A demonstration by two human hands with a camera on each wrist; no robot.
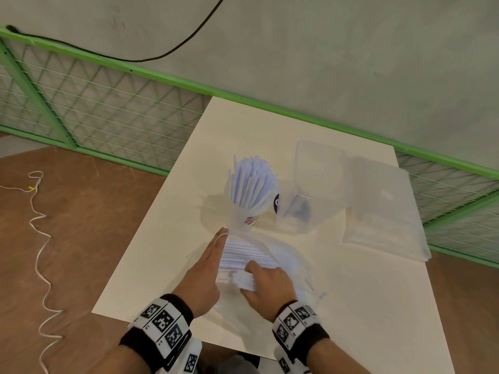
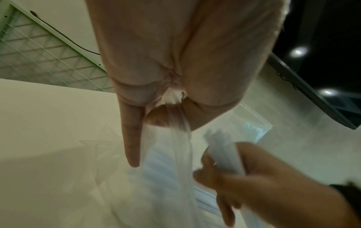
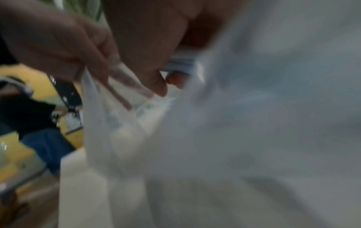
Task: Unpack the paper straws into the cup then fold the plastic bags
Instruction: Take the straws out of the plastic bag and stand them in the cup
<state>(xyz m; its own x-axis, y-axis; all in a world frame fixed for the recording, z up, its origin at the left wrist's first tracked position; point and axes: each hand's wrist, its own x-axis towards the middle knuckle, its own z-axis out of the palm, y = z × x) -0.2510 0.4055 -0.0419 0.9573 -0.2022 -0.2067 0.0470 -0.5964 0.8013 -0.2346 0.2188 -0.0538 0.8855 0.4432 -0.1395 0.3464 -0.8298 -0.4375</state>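
A clear cup [image 1: 249, 211] holding several white paper straws [image 1: 252, 179] stands upright mid-table. In front of it lies a clear plastic bag [image 1: 286, 260] with more straws [image 1: 243, 253] inside. My left hand [image 1: 220, 236] pinches the bag's bunched edge [image 2: 173, 114] and lifts it, its index finger [image 2: 132, 138] pointing straight. My right hand [image 1: 249, 276] reaches into the bag and grips a bundle of straws [image 2: 224, 152] near their ends. The right wrist view is blurred; it shows the bag [image 3: 126, 123], the straw ends [image 3: 183, 63] and my left hand [image 3: 58, 46] on the film.
A clear plastic box [image 1: 318, 179] stands right of the cup. More plastic bags [image 1: 383, 211] lie flat at the table's [image 1: 162, 252] right edge. A green mesh fence [image 1: 108, 103] runs behind. A white cord [image 1: 40, 238] lies on the brown floor at left.
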